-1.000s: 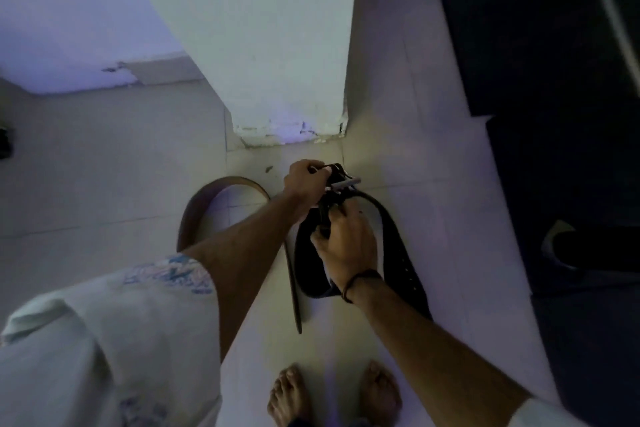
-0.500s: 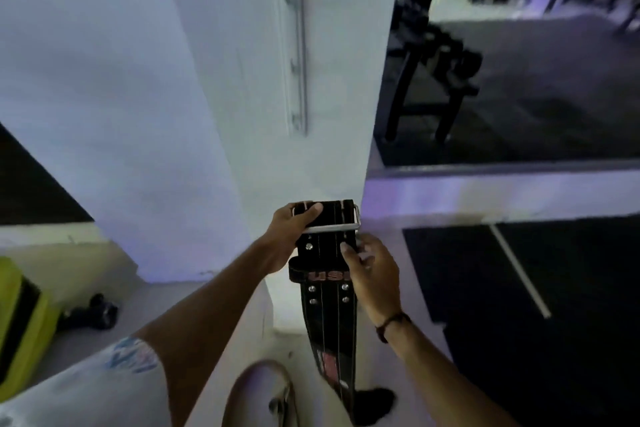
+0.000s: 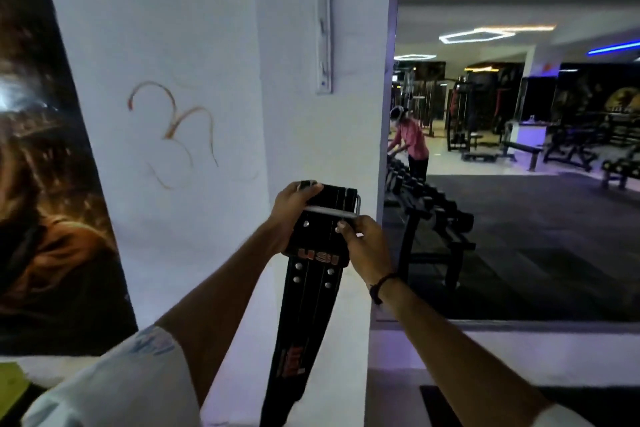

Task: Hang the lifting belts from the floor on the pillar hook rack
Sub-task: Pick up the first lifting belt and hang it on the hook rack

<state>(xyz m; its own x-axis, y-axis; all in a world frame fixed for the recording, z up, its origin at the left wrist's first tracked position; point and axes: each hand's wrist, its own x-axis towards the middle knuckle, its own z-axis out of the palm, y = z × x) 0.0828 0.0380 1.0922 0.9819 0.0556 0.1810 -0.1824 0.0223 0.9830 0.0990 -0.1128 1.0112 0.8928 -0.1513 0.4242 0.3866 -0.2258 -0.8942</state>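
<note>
A black lifting belt [image 3: 308, 298] with studs and red lettering hangs straight down in front of the white pillar [image 3: 298, 132]. My left hand [image 3: 294, 204] grips its top end by the metal buckle. My right hand [image 3: 363, 246] pinches the buckle's right side. The hook rack [image 3: 323, 21], a narrow vertical metal strip, is fixed to the pillar well above the belt's top. The belt's lower end runs out of the bottom of the view.
A large dark poster [image 3: 41, 184] covers the wall at left. To the right of the pillar a dumbbell rack [image 3: 433, 218] stands close by, with a person [image 3: 412, 146] bent over it. Benches and machines [image 3: 519, 146] fill the far gym floor.
I have stood up and lifted the black belt off the floor to chest height in front of the pillar. The view has tilted up from the floor, and the brown belt has dropped out of view.
</note>
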